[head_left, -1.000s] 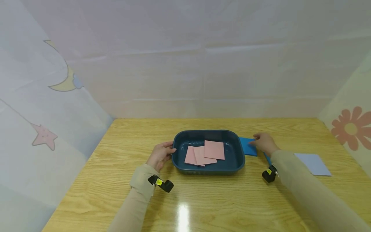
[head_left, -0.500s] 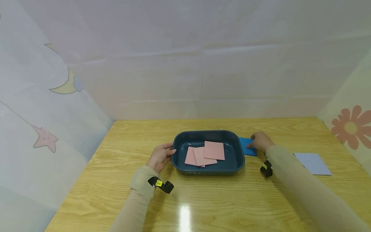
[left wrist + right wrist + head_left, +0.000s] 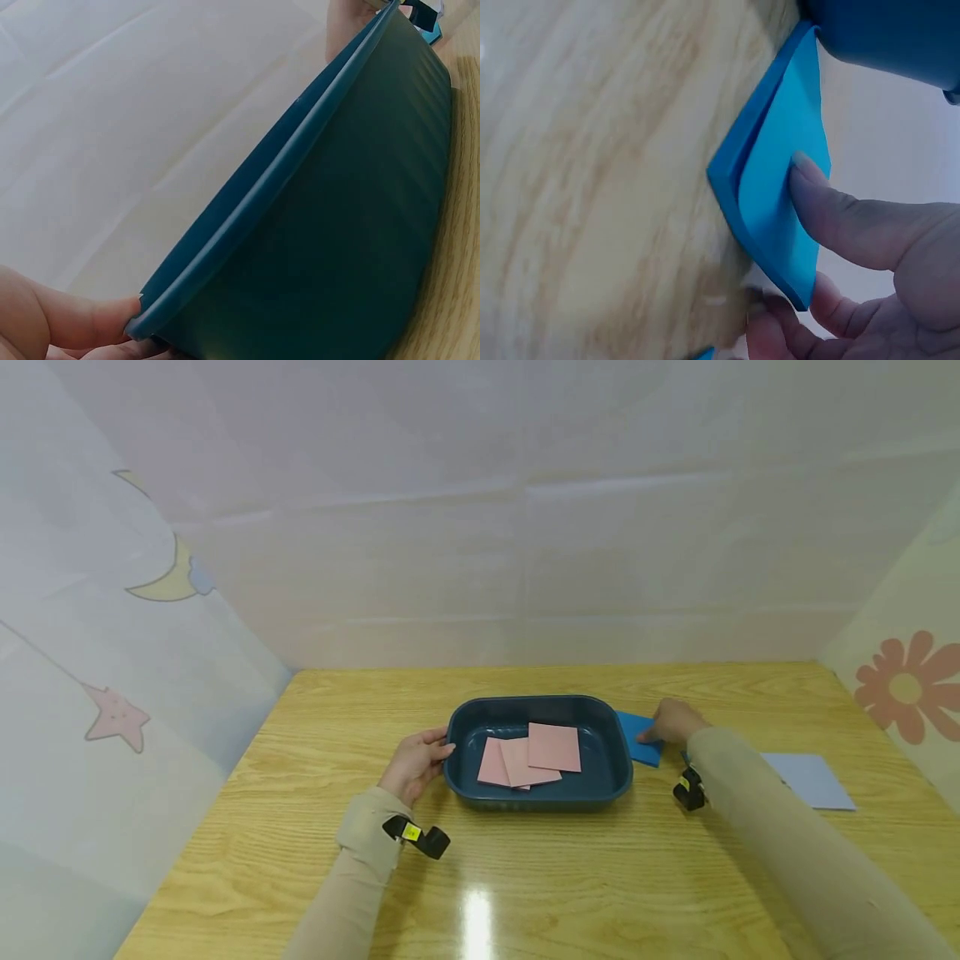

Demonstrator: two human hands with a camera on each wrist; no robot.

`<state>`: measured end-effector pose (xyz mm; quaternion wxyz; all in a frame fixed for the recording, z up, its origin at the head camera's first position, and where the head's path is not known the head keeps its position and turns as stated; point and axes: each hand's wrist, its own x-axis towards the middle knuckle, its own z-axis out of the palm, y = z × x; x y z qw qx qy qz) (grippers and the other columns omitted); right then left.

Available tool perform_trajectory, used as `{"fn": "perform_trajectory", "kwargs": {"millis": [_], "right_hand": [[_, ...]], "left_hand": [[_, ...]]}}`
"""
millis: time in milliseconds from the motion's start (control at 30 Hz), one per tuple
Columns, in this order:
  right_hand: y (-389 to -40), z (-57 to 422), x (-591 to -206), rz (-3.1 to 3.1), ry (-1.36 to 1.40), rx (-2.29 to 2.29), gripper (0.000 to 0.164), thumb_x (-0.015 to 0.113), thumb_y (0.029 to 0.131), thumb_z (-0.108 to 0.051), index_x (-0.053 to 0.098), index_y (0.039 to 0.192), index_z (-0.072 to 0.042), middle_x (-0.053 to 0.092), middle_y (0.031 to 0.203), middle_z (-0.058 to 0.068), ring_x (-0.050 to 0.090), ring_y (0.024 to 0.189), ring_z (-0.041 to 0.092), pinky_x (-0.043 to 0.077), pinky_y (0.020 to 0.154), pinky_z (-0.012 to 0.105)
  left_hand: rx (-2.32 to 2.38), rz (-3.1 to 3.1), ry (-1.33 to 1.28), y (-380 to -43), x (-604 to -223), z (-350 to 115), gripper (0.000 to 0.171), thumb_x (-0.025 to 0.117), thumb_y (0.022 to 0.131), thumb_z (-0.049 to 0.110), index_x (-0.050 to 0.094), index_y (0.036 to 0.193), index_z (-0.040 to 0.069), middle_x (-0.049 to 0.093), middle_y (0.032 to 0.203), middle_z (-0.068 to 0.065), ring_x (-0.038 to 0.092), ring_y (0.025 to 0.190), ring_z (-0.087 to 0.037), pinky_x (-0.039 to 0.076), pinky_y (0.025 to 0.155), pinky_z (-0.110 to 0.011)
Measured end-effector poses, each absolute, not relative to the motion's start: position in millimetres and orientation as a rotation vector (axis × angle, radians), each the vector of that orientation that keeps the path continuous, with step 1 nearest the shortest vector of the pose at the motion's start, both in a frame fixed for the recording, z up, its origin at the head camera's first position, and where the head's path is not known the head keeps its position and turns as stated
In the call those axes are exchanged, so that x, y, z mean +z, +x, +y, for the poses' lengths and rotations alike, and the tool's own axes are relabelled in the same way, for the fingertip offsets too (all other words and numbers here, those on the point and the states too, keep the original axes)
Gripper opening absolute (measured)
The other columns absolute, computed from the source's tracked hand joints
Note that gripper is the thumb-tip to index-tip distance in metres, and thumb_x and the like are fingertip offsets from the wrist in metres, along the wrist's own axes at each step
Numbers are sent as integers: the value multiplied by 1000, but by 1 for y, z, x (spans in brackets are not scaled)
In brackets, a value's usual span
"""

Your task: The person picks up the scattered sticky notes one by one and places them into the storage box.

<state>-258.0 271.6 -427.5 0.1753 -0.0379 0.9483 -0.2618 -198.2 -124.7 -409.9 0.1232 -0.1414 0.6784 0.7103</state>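
Note:
In the head view, my left hand (image 3: 412, 764) holds the left end of a dark blue plastic basin (image 3: 540, 803). Its thumb lies on the basin's rim (image 3: 247, 217) in the left wrist view, with fingers below. Inside the basin lie several pink square paper pads (image 3: 555, 747), overlapping. Against the basin's right side is a blue square paper pad (image 3: 636, 739), pinched at its right edge by my right hand (image 3: 675, 724). The right wrist view has the thumb on top of this blue pad (image 3: 780, 180), whose top sheets bow up from those below; the other fingers are at its edge.
Part of another blue piece (image 3: 703, 353) shows beneath the right hand, mostly hidden. A pale lavender pad (image 3: 810, 781) lies farther right, partly behind the right sleeve. The wooden table (image 3: 570, 877) meets a cloth-covered wall at the back.
My right hand has moved slightly left onto the blue pad and its thumb now presses there. The blue pad has turned slightly. The left hand and the basin have stayed put.

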Motion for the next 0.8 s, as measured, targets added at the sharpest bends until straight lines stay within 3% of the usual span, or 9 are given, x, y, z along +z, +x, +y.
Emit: {"fn": "perform_trajectory", "kwargs": {"millis": [67, 133, 200, 233, 300, 467, 600, 700, 800], "right_hand": [[-257, 271, -429, 2677, -85, -789, 52, 74, 84, -15, 31, 55, -15, 21, 57, -5, 21, 53, 11, 25, 53, 26], [-254, 271, -430, 2672, -59, -813, 38, 74, 84, -14, 47, 61, 0, 41, 58, 9, 40, 55, 21, 39, 57, 30], [-251, 270, -429, 2656, -20, -832, 34, 73, 85, -14, 59, 86, 17, 57, 81, 31, 56, 76, 38, 50, 72, 41], [-249, 270, -429, 2646, -2, -842, 44, 73, 86, -14, 56, 101, 23, 57, 99, 39, 56, 91, 46, 50, 81, 47], [-245, 272, -428, 2633, 27, -877, 61, 72, 87, -14, 45, 122, 27, 44, 127, 43, 47, 113, 53, 44, 92, 56], [-240, 278, -424, 2548, 117, -1114, 58, 64, 92, -8, 36, 128, 27, 40, 127, 44, 54, 104, 45, 50, 85, 49], [-238, 286, -419, 2413, 224, -1321, 59, 55, 97, -6, 24, 137, 25, 35, 129, 44, 63, 81, 26, 55, 76, 39], [-236, 291, -417, 2310, 284, -1426, 63, 52, 100, -7, 16, 141, 24, 36, 127, 42, 61, 69, 14, 56, 71, 34], [-235, 295, -419, 2229, 314, -1501, 63, 50, 101, -7, 13, 143, 23, 44, 118, 33, 60, 68, 12, 56, 72, 32]], "left_hand": [[2070, 1982, -418, -199, -410, -124, 41, 55, 94, -8, 52, 135, -7, 53, 135, -23, 56, 113, -30, 45, 98, -41], [2067, 1982, -426, -200, -410, -124, 41, 55, 94, -8, 53, 135, -6, 54, 135, -22, 57, 111, -29, 46, 96, -39], [2065, 1981, -428, -200, -410, -123, 41, 56, 94, -8, 53, 134, -6, 55, 134, -23, 57, 109, -28, 47, 94, -38], [2063, 1980, -422, -200, -411, -123, 41, 55, 94, -8, 53, 134, -6, 54, 134, -23, 58, 108, -28, 48, 94, -37], [2064, 1978, -419, -200, -411, -123, 41, 56, 94, -8, 52, 135, -7, 54, 134, -24, 58, 107, -27, 48, 93, -37], [2076, 1977, -408, -201, -412, -123, 42, 55, 94, -8, 51, 135, -8, 53, 134, -26, 58, 107, -28, 49, 92, -36], [2081, 1968, -423, -202, -413, -123, 42, 55, 93, -9, 51, 135, -8, 54, 134, -25, 58, 106, -26, 49, 90, -34], [2079, 1960, -430, -203, -413, -123, 42, 55, 93, -9, 51, 135, -8, 54, 134, -25, 58, 105, -26, 49, 90, -34], [2076, 1955, -429, -203, -412, -122, 42, 55, 94, -9, 51, 135, -8, 54, 134, -25, 58, 107, -27, 48, 92, -35]]}}
